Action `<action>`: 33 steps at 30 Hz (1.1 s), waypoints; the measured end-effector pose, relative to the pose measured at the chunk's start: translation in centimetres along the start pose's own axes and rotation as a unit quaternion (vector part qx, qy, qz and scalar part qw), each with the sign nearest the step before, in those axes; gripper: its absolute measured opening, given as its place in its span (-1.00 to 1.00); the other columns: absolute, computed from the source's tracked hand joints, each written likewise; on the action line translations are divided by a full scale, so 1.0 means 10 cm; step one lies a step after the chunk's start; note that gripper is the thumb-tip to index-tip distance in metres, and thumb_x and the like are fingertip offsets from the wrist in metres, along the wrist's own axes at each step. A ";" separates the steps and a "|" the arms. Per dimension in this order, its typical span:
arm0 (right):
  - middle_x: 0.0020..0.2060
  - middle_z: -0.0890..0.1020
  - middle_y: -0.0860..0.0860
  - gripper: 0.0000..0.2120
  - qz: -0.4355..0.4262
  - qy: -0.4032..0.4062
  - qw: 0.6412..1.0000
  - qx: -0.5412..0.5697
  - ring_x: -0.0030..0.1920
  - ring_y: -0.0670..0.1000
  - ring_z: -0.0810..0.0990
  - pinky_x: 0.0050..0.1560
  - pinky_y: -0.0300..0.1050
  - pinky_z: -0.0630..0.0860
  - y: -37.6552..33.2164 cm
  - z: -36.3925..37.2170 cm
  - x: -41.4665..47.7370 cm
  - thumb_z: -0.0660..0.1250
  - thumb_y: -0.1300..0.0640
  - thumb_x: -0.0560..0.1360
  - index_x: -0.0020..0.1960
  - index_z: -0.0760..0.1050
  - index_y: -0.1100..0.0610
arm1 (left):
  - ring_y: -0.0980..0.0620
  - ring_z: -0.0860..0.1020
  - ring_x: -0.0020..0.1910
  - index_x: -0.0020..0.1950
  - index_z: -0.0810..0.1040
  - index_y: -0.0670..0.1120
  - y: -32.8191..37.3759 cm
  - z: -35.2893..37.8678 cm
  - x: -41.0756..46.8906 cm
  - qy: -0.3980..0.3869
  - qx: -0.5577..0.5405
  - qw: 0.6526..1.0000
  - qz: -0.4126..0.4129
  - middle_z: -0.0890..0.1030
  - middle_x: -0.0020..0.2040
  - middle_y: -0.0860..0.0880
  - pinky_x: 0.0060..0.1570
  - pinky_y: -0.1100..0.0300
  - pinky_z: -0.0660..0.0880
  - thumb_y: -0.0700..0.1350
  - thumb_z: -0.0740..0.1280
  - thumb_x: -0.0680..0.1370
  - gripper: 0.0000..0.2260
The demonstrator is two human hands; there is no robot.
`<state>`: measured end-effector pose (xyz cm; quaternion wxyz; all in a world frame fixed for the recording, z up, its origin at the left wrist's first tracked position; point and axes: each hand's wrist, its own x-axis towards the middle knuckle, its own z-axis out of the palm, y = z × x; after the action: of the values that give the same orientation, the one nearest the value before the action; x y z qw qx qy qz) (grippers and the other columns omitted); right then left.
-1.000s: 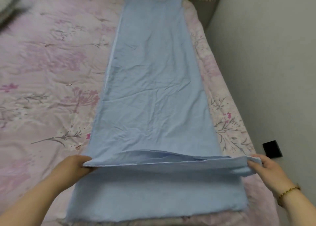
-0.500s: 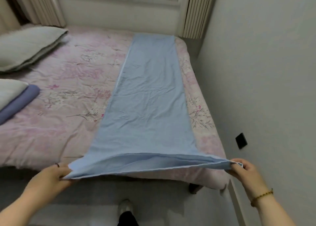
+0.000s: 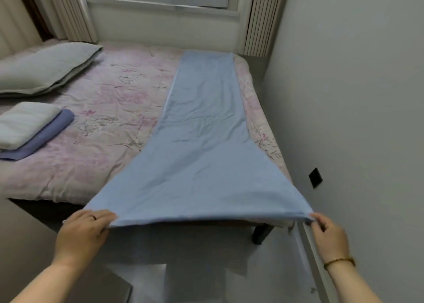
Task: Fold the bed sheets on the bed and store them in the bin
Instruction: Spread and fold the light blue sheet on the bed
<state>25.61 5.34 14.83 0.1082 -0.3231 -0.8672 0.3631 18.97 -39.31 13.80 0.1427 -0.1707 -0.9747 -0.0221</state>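
Observation:
A long light blue bed sheet [image 3: 202, 142], folded into a narrow strip, runs down the right side of the bed [image 3: 103, 123] from the window end to beyond the foot. Its near end is lifted off the mattress and stretched taut in the air. My left hand [image 3: 83, 231] grips the near left corner. My right hand [image 3: 328, 236] pinches the near right corner close to the wall. No bin is in view.
A folded white sheet on a purple one [image 3: 29, 130] lies on the bed's left side, with a grey pillow [image 3: 46, 68] behind it. A wall [image 3: 355, 119] with a black socket [image 3: 315, 177] runs close on the right. Floor lies below my hands.
I have stepped back from the bed, pulling the sheet's near end off the mattress and out over the floor. Both hands kept their hold on the corners.

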 end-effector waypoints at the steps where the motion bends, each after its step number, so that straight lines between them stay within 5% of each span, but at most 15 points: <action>1: 0.01 0.63 0.27 -0.81 0.005 -0.068 0.995 -0.069 -0.02 0.22 0.57 -0.19 -0.21 0.33 0.07 0.04 -0.06 0.23 0.34 0.51 -0.01 0.61 0.21 | -0.07 0.56 -0.45 -0.44 0.60 0.07 0.03 0.05 -0.06 -0.044 0.031 0.998 0.039 0.63 -0.43 -0.01 -0.35 0.14 0.50 -0.09 0.32 0.27 -0.88; 3: 0.07 0.63 0.18 -0.79 0.015 -0.176 0.970 -0.165 0.07 0.14 0.56 -0.13 -0.24 0.30 0.15 0.10 -0.14 0.20 0.29 0.54 0.00 0.60 0.15 | 0.01 0.47 -0.26 -0.47 0.32 0.21 0.10 0.08 -0.10 -0.255 0.045 0.966 0.001 0.56 -0.33 0.05 -0.18 0.21 0.51 -0.08 0.37 0.39 -0.66; 5: 0.06 0.62 0.19 -0.78 -0.005 -0.144 0.980 -0.138 0.04 0.16 0.56 -0.16 -0.23 0.30 0.04 0.07 -0.12 0.20 0.30 0.54 0.09 0.58 0.23 | 0.03 0.44 -0.17 -0.42 0.42 0.10 0.09 0.05 0.01 -0.234 0.079 0.968 -0.033 0.51 -0.31 0.05 -0.16 0.24 0.41 -0.07 0.23 0.47 -0.75; 9: -0.32 0.63 0.31 -0.82 -0.153 0.126 0.979 -0.050 -0.41 0.07 0.42 -0.44 -0.32 0.20 -0.19 -0.15 -0.06 0.30 0.46 0.43 -0.05 0.63 0.32 | -0.12 0.54 -0.60 -0.44 0.64 -0.10 -0.14 -0.25 0.34 0.087 0.001 0.996 -0.007 0.57 -0.56 -0.08 -0.50 0.15 0.50 -0.18 0.28 0.17 -0.87; 10: -0.36 0.63 0.31 -0.82 -0.168 0.151 0.971 -0.078 -0.44 0.04 0.39 -0.46 -0.35 0.20 -0.16 -0.17 -0.09 0.31 0.48 0.41 -0.07 0.64 0.33 | -0.13 0.53 -0.62 -0.45 0.63 -0.11 -0.15 -0.28 0.31 0.088 -0.005 0.996 -0.010 0.57 -0.56 -0.09 -0.53 0.11 0.51 -0.20 0.31 0.12 -0.89; 12: -0.20 0.66 0.28 -0.79 -0.122 0.042 0.981 -0.146 -0.34 0.12 0.51 -0.40 -0.18 0.35 -0.06 -0.09 -0.19 0.27 0.40 0.47 0.00 0.63 0.25 | -0.08 0.56 -0.56 -0.47 0.62 -0.02 -0.11 -0.24 0.19 -0.026 0.027 0.999 0.013 0.62 -0.49 -0.04 -0.41 0.06 0.59 -0.20 0.28 0.22 -0.85; 14: 0.06 0.64 0.16 -0.77 -0.062 -0.139 0.954 -0.256 0.01 0.16 0.59 -0.13 -0.14 0.40 0.05 -0.01 -0.24 0.19 0.25 0.55 0.02 0.60 0.04 | -0.01 0.58 -0.23 -0.42 0.55 0.09 -0.03 -0.15 0.05 -0.212 0.067 0.975 0.006 0.69 -0.17 0.01 -0.03 0.19 0.52 -0.13 0.19 0.45 -0.72; 16: 0.16 0.59 0.10 -0.75 -0.051 -0.175 0.944 -0.275 0.16 0.10 0.54 -0.04 -0.22 0.38 -0.03 -0.02 -0.24 0.15 0.22 0.57 0.07 0.57 0.01 | 0.05 0.53 0.03 -0.39 0.41 0.08 -0.06 -0.05 0.01 -0.219 0.057 0.974 0.001 0.63 0.08 0.05 0.22 0.27 0.27 -0.10 0.15 0.54 -0.70; 18: 0.10 0.61 0.19 -0.74 -0.097 -0.080 0.972 -0.196 0.09 0.20 0.57 -0.05 -0.12 0.42 -0.14 -0.09 -0.17 0.15 0.29 0.55 0.11 0.58 0.21 | 0.02 0.60 0.02 -0.25 0.59 0.14 -0.03 -0.28 0.11 -0.218 0.055 0.974 -0.025 0.67 0.00 0.01 0.27 0.18 0.32 -0.17 0.28 0.52 -0.75; 21: -0.19 0.66 0.28 -0.80 -0.220 0.109 0.958 -0.148 -0.26 0.32 0.63 -0.33 -0.03 0.49 -0.24 -0.20 -0.18 0.22 0.37 0.40 -0.13 0.63 0.33 | -0.05 0.62 -0.46 -0.43 0.65 -0.08 -0.14 -0.44 0.14 -0.053 0.022 0.998 -0.015 0.63 -0.47 -0.05 -0.21 -0.03 0.58 -0.28 0.47 0.22 -0.89; 22: -0.19 0.66 0.27 -0.80 -0.241 0.100 0.950 -0.173 -0.25 0.31 0.63 -0.32 -0.04 0.50 -0.25 -0.22 -0.19 0.22 0.39 0.43 -0.11 0.62 0.32 | -0.04 0.64 -0.39 -0.41 0.66 -0.06 -0.15 -0.43 0.10 -0.093 0.029 0.995 -0.033 0.65 -0.42 -0.02 -0.12 -0.02 0.57 -0.28 0.42 0.30 -0.85; 24: 0.00 0.65 0.19 -0.76 -0.173 -0.063 0.948 -0.260 -0.04 0.20 0.61 -0.19 -0.14 0.41 -0.19 -0.16 -0.28 0.16 0.29 0.56 0.09 0.58 0.20 | 0.12 0.61 0.02 -0.12 0.64 0.14 -0.13 -0.33 0.00 -0.203 0.062 0.976 -0.051 0.68 -0.08 0.09 0.33 0.13 0.29 -0.14 0.23 0.55 -0.76; 26: 0.11 0.61 0.08 -0.74 -0.108 -0.158 0.928 -0.320 -0.02 0.06 0.54 -0.22 -0.26 0.29 -0.06 -0.13 -0.30 0.10 0.16 0.60 0.19 0.50 0.08 | 0.23 0.49 0.18 -0.22 0.44 0.26 -0.08 -0.24 -0.08 -0.263 0.057 0.963 -0.026 0.59 -0.11 0.17 0.40 0.26 0.05 -0.06 0.12 0.59 -0.73; 29: 0.06 0.62 0.07 -0.78 -0.076 -0.190 0.934 -0.291 -0.11 0.01 0.49 -0.38 -0.34 0.25 -0.06 -0.18 -0.34 0.11 0.16 0.60 0.07 0.50 -0.01 | 0.22 0.53 0.01 -0.47 0.24 0.10 -0.05 -0.21 -0.10 -0.284 0.045 0.957 -0.041 0.34 -0.42 0.09 0.38 0.27 0.05 -0.10 0.13 0.57 -0.61; 33: -0.14 0.53 0.01 -0.81 -0.062 -0.222 0.939 -0.255 -0.19 -0.04 0.43 -0.42 -0.47 0.24 -0.08 -0.24 -0.25 0.11 0.19 0.60 -0.11 0.37 -0.07 | 0.15 0.31 -0.37 -0.47 0.25 -0.01 -0.16 -0.13 -0.03 -0.288 0.042 0.955 -0.056 0.33 -0.46 0.00 0.32 0.27 0.19 -0.10 0.16 0.55 -0.63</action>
<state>28.16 4.72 17.21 -0.1508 -0.1963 -0.9510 0.1851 19.08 -41.01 14.93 -0.1389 -0.1091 -0.9824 0.0614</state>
